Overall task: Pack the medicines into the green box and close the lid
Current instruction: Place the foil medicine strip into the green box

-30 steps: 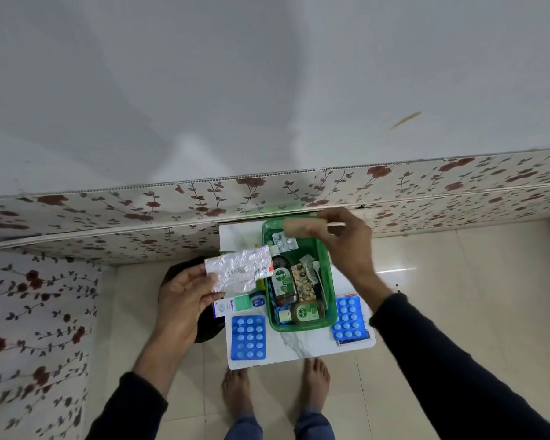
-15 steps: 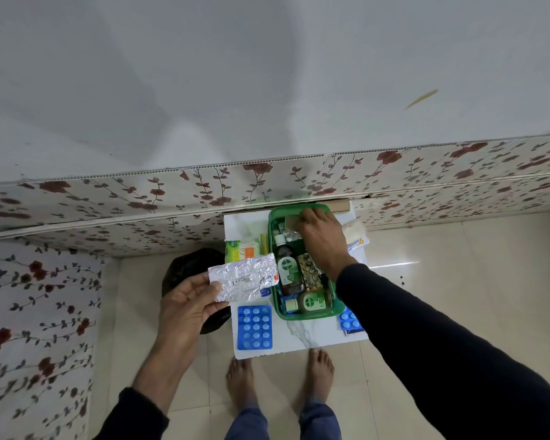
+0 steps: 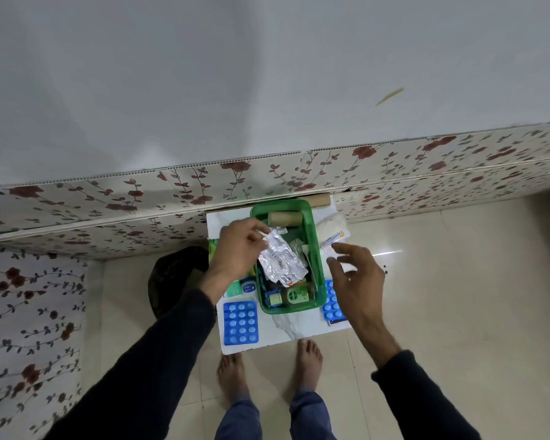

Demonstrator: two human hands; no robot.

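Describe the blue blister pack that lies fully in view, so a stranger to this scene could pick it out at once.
Find the small white table against the floral wall panel, with the green box on it. On the table's near left corner, just left of the box, lies a blue blister pack with rows of pale round tablets. Unlike the other blue pack, right of the box, it shows whole, with no hand over it.
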